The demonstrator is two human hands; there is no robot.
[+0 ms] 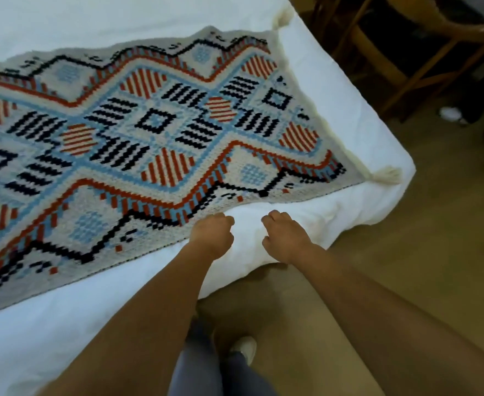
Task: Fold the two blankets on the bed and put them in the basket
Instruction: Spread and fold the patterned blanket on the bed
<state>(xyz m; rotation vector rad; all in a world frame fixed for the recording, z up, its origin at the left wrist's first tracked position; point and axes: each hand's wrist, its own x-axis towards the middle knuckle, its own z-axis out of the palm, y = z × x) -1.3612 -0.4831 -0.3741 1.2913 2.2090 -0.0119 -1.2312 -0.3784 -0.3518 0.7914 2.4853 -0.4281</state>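
A knitted blanket (155, 130) with red, blue and black geometric patterns lies spread flat across the white bed (335, 90). It has cream tassels at its corners, one by the bed's near right corner (386, 175). My left hand (212, 234) sits at the blanket's near edge with its fingers curled onto that edge. My right hand (287, 237) is a hand's width to the right, over the white bedding. Its fingers are curled and it stays just clear of the blanket. No second blanket and no basket are in view.
Wooden chair frames (406, 52) stand beyond the bed's right side. Tan carpet (406, 267) surrounds the bed's corner. My legs and a white shoe (245, 348) are at the bed's near edge.
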